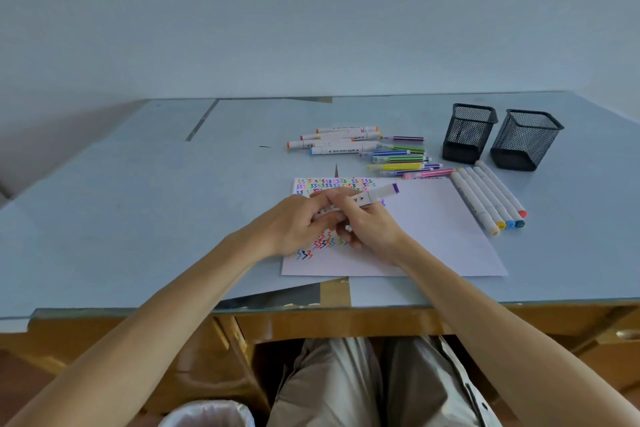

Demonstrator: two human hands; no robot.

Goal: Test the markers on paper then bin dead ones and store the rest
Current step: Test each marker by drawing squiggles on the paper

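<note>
A purple-capped marker is gripped by both the left hand and right hand above the scribbled paper.

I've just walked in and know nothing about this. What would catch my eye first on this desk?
Probably the two hands meeting mid-desk: the left hand and right hand both grip a white marker with a purple end above a sheet of paper crowded with colourful zigzag scribbles. Behind it lie loose markers, and two black mesh pen pots stand at the right rear.
</note>
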